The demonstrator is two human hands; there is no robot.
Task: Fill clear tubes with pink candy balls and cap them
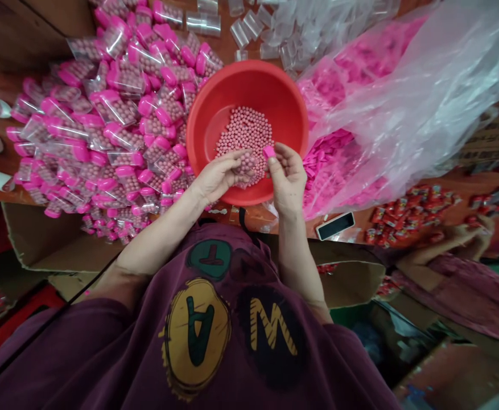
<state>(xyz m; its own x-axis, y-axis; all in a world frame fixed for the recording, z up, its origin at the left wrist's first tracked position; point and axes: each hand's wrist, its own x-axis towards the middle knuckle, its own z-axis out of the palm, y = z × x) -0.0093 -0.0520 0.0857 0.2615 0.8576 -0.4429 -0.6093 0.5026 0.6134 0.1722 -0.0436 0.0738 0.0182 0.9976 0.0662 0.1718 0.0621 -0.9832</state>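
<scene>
A red bowl [289,108] stands in front of me, with small round pink beads [249,125] heaped on its bottom. Over its near side, my left hand [217,175] is closed around a small clear container [244,163] filled with the same beads. A bright pink cap [269,152] is pinched between the thumb and fingers of my right hand [291,176]. The cap is close to the container but apart from it. My left fingers hide part of the container.
Capped containers of beads [121,108] form a big pile at left. Clear empty containers [249,28] lie behind the bowl. At right are a plastic bag [403,108] with pink caps [330,165], a phone [335,226], small red items [411,210] and another person's hands [473,234].
</scene>
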